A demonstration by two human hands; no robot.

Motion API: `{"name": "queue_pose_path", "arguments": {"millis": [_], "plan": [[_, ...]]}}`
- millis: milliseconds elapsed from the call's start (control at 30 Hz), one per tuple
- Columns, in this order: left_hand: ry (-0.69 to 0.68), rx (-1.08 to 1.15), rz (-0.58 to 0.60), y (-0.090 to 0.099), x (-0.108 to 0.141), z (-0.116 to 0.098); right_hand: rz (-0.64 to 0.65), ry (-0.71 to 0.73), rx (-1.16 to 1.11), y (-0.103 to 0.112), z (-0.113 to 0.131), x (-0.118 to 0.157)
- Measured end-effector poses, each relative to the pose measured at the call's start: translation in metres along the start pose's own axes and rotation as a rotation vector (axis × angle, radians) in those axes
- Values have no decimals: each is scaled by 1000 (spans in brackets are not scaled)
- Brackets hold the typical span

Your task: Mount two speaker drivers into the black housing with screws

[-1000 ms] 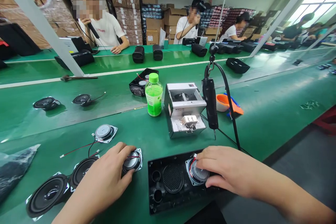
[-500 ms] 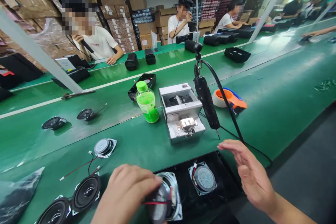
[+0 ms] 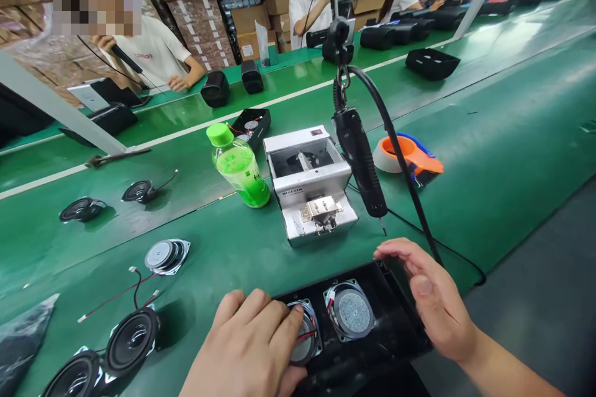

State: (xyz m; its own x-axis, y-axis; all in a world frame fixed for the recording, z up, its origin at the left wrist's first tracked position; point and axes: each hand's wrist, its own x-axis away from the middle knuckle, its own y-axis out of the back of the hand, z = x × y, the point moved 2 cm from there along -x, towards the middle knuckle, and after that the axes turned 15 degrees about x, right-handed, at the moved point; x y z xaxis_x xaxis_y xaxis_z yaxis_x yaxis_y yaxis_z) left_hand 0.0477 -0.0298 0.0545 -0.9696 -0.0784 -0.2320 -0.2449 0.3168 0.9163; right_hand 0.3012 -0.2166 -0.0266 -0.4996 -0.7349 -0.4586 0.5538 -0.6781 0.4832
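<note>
My left hand (image 3: 251, 341) is closed around a round speaker driver (image 3: 306, 338), which sits at the left part of a black speaker panel (image 3: 391, 316). Red wire shows on that driver, and my fingers hide its left side. A second driver (image 3: 349, 311), magnet side up with a white connector and wires at its edge, lies in the panel to the right. At the panel's right end, my right hand (image 3: 433, 298) is open, fingers stretched out along the corner, holding nothing. Just above its fingertips hangs a black electric screwdriver (image 3: 361, 161), bit down.
A screw feeder (image 3: 311, 189) stands behind the panel, beside a green bottle (image 3: 239, 167). Several loose drivers (image 3: 133, 338) lie on the left. An orange tape dispenser (image 3: 410, 158) is at the right. People sit across the green bench (image 3: 470, 198).
My left hand has lowered the tilted driver, which now lies flat in the panel. My right hand keeps its place at the panel's end. The view has shifted downward.
</note>
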Motion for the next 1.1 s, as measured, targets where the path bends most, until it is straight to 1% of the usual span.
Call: {"name": "queue_pose_path", "arguments": {"millis": [200, 400, 733, 933, 1100], "plan": [[37, 45, -17, 3, 1, -3, 4, -21, 11, 1, 2, 0], [102, 77, 26, 9, 5, -3, 18, -51, 7, 1, 0, -1], [143, 122, -28, 7, 4, -9, 23, -89, -13, 1, -3, 0], [212, 159, 7, 7, 2, -11, 31, -105, -17, 1, -5, 2], [230, 150, 35, 6, 1, -14, 37, -116, -11, 0, -4, 0]]}}
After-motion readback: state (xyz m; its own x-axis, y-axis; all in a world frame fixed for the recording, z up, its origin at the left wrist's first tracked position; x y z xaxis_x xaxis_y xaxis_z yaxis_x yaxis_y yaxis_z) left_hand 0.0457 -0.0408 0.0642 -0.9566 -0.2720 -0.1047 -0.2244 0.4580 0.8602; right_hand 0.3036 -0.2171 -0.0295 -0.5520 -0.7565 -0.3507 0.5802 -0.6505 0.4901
